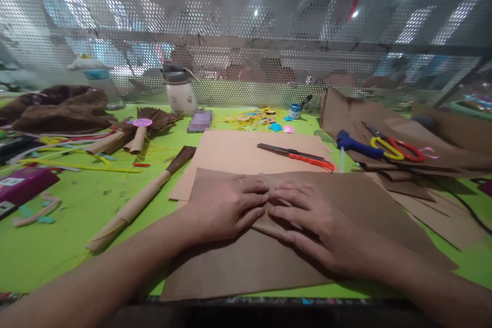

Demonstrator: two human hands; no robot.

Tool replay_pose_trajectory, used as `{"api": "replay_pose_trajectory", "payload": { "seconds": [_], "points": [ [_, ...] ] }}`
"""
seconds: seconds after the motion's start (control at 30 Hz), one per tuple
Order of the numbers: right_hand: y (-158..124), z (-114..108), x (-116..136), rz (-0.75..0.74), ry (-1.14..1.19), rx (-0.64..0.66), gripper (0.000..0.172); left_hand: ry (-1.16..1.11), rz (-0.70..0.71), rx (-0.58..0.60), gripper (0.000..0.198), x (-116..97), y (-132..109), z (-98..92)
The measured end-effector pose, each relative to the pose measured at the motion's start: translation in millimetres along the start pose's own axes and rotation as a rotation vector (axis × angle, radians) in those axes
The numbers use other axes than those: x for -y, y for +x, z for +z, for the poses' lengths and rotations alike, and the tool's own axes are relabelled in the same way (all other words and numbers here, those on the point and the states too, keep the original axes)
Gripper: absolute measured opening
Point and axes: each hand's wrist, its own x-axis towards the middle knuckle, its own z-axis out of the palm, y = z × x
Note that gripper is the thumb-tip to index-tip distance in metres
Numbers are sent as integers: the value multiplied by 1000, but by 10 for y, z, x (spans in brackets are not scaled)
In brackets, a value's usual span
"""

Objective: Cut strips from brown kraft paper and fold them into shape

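Note:
A large sheet of brown paper (238,266) lies on the green table (57,246) right in front of me. My left hand (223,205) and my right hand (311,220) both lie flat on it, fingers stretched out, fingertips meeting at its middle where the paper shows a fold. A ring sits on my left hand. Neither hand holds anything. Behind the sheet lies a lighter tan sheet (234,151) with orange-handled scissors (295,156) on it.
A rolled paper broom (142,197) lies left of the sheet, with more paper rolls and coloured strips (77,156) behind it. More brown paper (403,133), red-yellow scissors (392,146) and a blue glue gun (355,146) sit on the right. A perforated screen (246,51) closes the back.

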Motion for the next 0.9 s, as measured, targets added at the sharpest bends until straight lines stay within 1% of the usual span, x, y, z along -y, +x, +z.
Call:
{"api": "replay_pose_trajectory", "payload": {
  "seconds": [0.1, 0.27, 0.43, 0.6, 0.7, 0.77, 0.9],
  "points": [
    [-7, 36, 31, -45, -59, 57, 33, -13, -7, 3, 31, 3, 4, 6],
    [-37, 75, 79, -42, -172, 113, 32, -15, -49, -4, 31, -28, -10, 26],
    [-73, 133, 95, -79, -261, 109, 38, -27, -49, -8, 30, -42, -16, 33],
    [-50, 167, 105, -139, -341, 57, 37, -4, -13, -1, 30, -40, -7, 33],
    [-30, 146, 191, -172, -323, 104, 40, 0, -19, 4, 32, -38, -4, 34],
    [-47, 131, 266, -160, -309, 117, 42, 7, -19, 15, 33, -33, -11, 30],
    [-159, 137, 360, -81, -304, 64, 43, 20, 18, 22, 35, -16, -42, -1]
  ]
}}
